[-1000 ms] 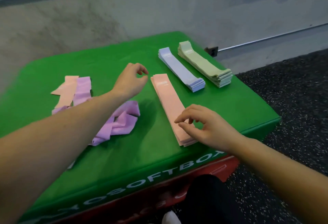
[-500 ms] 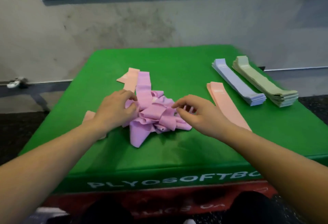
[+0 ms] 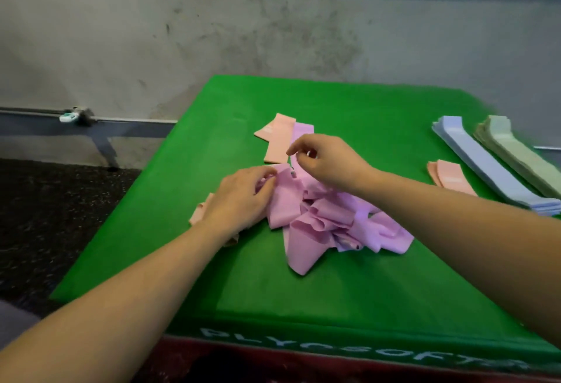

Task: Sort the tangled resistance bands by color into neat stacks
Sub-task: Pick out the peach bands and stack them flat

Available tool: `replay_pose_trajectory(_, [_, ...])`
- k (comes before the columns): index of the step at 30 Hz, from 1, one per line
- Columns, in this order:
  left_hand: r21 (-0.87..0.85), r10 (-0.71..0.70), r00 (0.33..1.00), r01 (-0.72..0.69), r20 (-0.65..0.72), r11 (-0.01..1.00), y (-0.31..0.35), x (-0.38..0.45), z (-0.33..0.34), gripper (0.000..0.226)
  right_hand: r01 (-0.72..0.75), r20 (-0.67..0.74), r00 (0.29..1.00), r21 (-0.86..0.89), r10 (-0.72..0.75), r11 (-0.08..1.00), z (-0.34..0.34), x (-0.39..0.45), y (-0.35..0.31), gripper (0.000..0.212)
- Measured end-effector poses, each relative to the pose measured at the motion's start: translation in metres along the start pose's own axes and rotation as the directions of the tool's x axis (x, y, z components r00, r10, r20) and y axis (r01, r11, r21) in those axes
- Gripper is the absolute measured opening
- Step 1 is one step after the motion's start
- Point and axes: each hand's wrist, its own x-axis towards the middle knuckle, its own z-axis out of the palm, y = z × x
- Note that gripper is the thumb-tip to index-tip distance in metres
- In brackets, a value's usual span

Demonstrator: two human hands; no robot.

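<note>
Resistance bands lie scattered and stacked on the green soft box (image 3: 349,291) that serves as the table, its front edge printed with white lettering that runs out of sight at the right. At the middle of the table sits the largest heap, a tangled pile of lilac bands (image 3: 328,218), crumpled and looped over one another, with one lilac strip running up toward the far side. Along the right edge lie two neat stacks set side by side and touching: the blue stack (image 3: 482,164) nearer the middle and the green stack (image 3: 522,154) outside it, both angled toward the far side. Just left of the blue stack lies the pink stack (image 3: 449,174), its near part hidden behind the right forearm. Beyond the tangle a loose pink band (image 3: 277,139) lies flat beside the lilac strip, and another pink band (image 3: 202,209) shows from under the left wrist. The left hand (image 3: 239,200) rests on the left side of the tangle, fingers curled onto the lilac material. The right hand (image 3: 324,161) hovers over the far end of the tangle with fingers curled, thumb and forefinger close together; whether they pinch a band cannot be told.
</note>
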Motion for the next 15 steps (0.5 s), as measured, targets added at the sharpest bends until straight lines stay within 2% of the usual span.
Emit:
replay_pose_trajectory(7, [0.005,-0.005,0.999,0.005,-0.037,1.000,-0.008,0.001,0.005,0.040,0.013,0.102,0.995,-0.277,0.016,0.961,0.039,0.061,0.008,0.038])
replay_pose_trajectory(11, [0.060,0.038,0.997,-0.034,-0.065,0.998,-0.008,0.000,0.008,0.029,0.025,0.187,0.981,-0.373,0.049,0.927,0.052,0.071,0.026,0.029])
replay_pose_trajectory(15, [0.040,0.046,0.996,-0.043,-0.074,0.998,-0.011,0.000,0.010,0.024,0.040,0.084,0.996,-0.362,-0.010,0.931,0.057,0.065,0.037,0.037])
